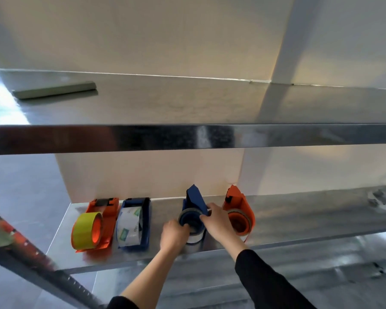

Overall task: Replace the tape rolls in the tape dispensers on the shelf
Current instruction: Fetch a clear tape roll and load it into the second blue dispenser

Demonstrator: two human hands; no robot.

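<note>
Neighbours: orange dispenser (241,206) just beside right hand (216,219), printed-tape dispenser (145,221) near left hand (173,235).

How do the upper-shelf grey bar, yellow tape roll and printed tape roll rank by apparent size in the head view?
1. grey bar, longest though thin.
2. yellow tape roll and printed tape roll: alike, unranked.
</note>
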